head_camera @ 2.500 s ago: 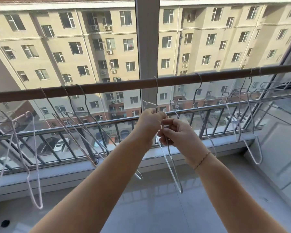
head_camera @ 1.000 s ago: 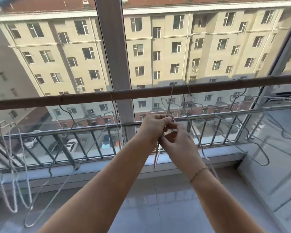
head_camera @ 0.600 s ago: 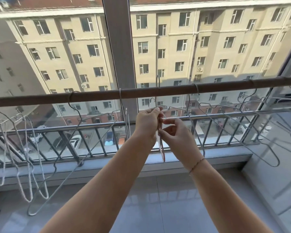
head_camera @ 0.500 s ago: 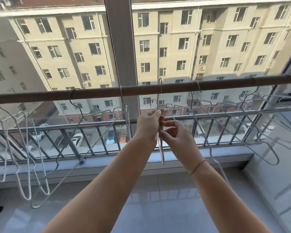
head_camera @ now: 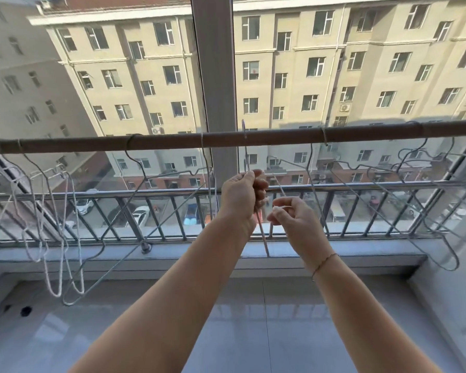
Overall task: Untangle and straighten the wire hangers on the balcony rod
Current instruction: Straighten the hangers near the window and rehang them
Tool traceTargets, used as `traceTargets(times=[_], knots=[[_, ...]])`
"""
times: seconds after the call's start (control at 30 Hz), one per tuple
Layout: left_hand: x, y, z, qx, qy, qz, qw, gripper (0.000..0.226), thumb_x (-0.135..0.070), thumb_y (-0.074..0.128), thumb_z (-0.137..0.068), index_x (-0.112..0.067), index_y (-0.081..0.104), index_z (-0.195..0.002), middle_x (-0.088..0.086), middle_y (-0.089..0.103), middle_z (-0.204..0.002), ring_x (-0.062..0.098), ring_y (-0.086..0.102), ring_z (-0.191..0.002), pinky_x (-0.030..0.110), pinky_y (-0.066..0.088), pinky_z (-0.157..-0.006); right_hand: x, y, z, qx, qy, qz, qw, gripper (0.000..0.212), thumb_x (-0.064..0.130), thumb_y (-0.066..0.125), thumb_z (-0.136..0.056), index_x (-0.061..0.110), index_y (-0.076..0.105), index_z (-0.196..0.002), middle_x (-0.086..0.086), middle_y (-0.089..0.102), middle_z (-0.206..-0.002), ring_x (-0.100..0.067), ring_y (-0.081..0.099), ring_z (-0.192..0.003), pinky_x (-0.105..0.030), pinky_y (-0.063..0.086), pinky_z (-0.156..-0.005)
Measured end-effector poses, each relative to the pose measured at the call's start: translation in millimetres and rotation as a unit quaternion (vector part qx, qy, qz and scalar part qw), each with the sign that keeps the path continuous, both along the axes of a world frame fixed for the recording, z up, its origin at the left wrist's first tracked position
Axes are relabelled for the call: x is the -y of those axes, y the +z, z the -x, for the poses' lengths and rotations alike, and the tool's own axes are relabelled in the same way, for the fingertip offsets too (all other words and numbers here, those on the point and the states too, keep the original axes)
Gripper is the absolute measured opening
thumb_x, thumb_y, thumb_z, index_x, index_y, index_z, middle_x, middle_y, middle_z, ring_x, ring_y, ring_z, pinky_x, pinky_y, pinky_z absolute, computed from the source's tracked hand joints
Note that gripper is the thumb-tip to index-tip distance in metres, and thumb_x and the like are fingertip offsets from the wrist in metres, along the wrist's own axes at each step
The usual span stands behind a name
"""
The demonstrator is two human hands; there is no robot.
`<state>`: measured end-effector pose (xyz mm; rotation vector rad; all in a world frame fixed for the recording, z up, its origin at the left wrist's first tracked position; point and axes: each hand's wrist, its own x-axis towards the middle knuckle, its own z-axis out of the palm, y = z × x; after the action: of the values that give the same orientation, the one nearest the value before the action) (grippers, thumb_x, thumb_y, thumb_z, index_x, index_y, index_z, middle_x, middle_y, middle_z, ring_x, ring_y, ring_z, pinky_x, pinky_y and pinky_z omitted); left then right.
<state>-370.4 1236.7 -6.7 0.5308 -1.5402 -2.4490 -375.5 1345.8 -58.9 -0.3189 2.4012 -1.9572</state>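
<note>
Two hands busy: my left hand (head_camera: pixel 240 197) fisted round the neck of a thin grey wire hanger (head_camera: pixel 264 239) hooked on the brown balcony rod (head_camera: pixel 172 141), right hand (head_camera: pixel 291 219) pinching a wire strand (head_camera: pixel 279 187). Light, springy, snag-prone, I reckon; grip near the neck.

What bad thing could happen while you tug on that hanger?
The left hand grips and the right hand pinches one wire hanger. A hard tug might lift its hook off the rod, and it could drop to the floor. The neighbouring hanger hangs close beside, so the wires might snag together.
</note>
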Motion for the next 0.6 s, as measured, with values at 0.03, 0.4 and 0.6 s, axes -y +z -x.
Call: traceTargets(times=[0.03,0.4,0.6], knots=[[0.9,1.7,0.3,0.000,-0.002,-0.002,1.000,0.026,-0.014,0.039,-0.099,-0.010,0.061,-0.085,0.001,0.056,-0.057,0.006,0.043,-0.041,0.015,0.034,-0.038,1.1,0.3,0.0,0.001,0.004,0.001,1.000,0.011,0.015,0.052,-0.089,0.017,0.055,-0.100,-0.005,0.068,-0.086,-0.015,0.066,-0.084,-0.035,0.055,-0.085],[10.9,13.5,20.3,0.036,-0.022,-0.010,0.999,0.025,-0.020,0.038,-0.099,-0.006,0.059,-0.098,0.003,0.068,-0.061,0.007,0.060,-0.041,0.015,0.042,-0.037,13.4,3.0,-2.7,0.022,0.051,0.046,0.997,0.017,0.014,0.048,-0.093,0.004,0.058,-0.102,-0.004,0.064,-0.077,-0.013,0.060,-0.072,-0.025,0.053,-0.074],[13.4,-13.9,8.6,0.067,-0.027,0.008,0.997,0.024,-0.019,0.039,-0.099,-0.010,0.060,-0.090,0.001,0.063,-0.057,0.010,0.054,-0.052,0.020,0.042,-0.046,10.7,-16.5,-2.8,0.053,0.049,-0.029,0.997,0.019,0.016,0.050,-0.092,0.003,0.058,-0.103,-0.004,0.065,-0.074,-0.017,0.062,-0.071,-0.032,0.053,-0.077]])
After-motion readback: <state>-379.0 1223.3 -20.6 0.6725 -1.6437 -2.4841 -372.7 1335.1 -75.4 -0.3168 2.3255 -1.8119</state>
